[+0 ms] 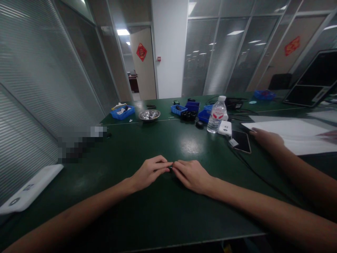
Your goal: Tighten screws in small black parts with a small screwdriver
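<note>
My left hand (152, 171) and my right hand (193, 174) meet over the green table (147, 218), fingertips almost touching. A tiny dark item with a light glint (170, 169) shows between them, too small to name and mostly covered by fingers. The thumb and fingers of my left hand are pinched together at its left side. Curled fingers of my right hand press in from the other side, its palm low over the tabletop.
Further back stand a metal bowl (149, 115), blue baskets (123, 112) and a water bottle (217, 116). A phone (240, 141) and cable lie right. Another person's hand (267, 139) rests by white papers (297, 131). A white device (31, 189) sits left.
</note>
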### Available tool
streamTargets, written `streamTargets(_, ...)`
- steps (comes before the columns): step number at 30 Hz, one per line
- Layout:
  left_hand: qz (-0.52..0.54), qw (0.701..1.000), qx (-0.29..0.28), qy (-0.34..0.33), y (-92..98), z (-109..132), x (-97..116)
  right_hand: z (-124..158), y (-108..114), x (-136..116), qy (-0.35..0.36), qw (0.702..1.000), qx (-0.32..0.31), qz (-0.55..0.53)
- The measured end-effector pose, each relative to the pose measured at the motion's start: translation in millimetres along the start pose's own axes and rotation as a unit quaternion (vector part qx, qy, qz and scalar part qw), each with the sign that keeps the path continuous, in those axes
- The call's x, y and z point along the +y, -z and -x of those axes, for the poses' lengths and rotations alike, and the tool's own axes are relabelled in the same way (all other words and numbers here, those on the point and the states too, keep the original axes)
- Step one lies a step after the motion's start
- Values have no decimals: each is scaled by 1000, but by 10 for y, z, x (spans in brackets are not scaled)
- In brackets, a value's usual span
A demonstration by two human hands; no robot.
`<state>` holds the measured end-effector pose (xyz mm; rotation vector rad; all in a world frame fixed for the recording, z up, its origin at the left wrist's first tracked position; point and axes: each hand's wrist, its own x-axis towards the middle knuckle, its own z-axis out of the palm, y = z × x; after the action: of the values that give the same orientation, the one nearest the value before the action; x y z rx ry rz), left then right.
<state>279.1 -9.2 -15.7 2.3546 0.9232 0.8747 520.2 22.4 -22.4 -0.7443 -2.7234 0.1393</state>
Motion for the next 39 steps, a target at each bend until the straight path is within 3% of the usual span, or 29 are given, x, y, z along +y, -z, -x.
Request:
streamTargets(6,56,996,66,37,-48,-22,95,1,30,-17,-8,999,20,-41)
streamTargets(13,101,989,90,54,-60,-32,122,6,9,-24,3,996,53,-75)
streamTargets(22,88,990,68,92,-35,-49,164,-6,58,2,-3,999,32,-22)
streamTargets(32,63,985,15,161,-47,-31,28,-21,103,67,9,999,-23,23)
streamTargets(39,52,983,45,169,-43,-46,-22,-20,173,90,13,999,-23,31)
